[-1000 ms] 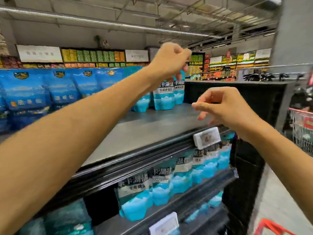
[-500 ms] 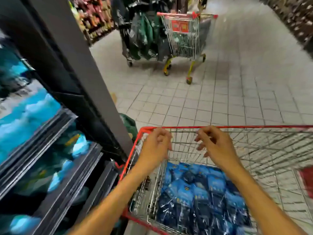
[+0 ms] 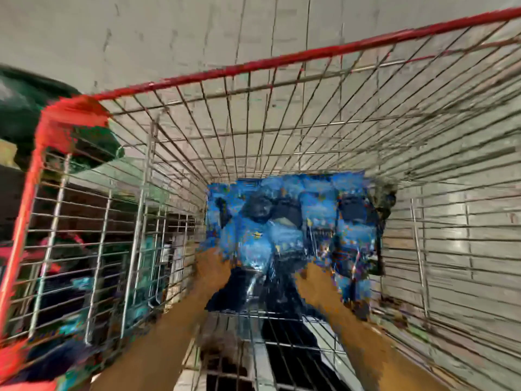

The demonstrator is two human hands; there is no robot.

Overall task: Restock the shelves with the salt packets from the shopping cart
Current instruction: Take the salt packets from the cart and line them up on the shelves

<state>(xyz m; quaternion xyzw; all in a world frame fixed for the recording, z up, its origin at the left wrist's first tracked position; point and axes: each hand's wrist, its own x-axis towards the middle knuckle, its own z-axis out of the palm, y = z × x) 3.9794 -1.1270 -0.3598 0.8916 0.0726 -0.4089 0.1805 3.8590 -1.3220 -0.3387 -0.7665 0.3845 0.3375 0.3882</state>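
Blur and blocky smearing cover most of the head view, so fine detail is lost. Looking down into the wire shopping cart (image 3: 282, 131), with its red rim running across the top and down the left side, one sees the blue salt packets (image 3: 293, 224) piled at the far end of the basket floor; single packets cannot be separated and their print is unreadable. Both forearms reach in from the bottom edge. The left hand (image 3: 214, 266) and the right hand (image 3: 315, 280) sit at the near edge of the pile, touching or sunk among the packets, with the fingers lost in blue smear. Each hand's grip cannot be told, neither how wide it is nor whether it holds a packet. A dark patch lies between the wrists, too smeared to identify. Through the left wall of the cart, shelves (image 3: 93, 249) show only as dark shapes with streaks of teal. Pale tiled floor (image 3: 197, 32) fills the top.
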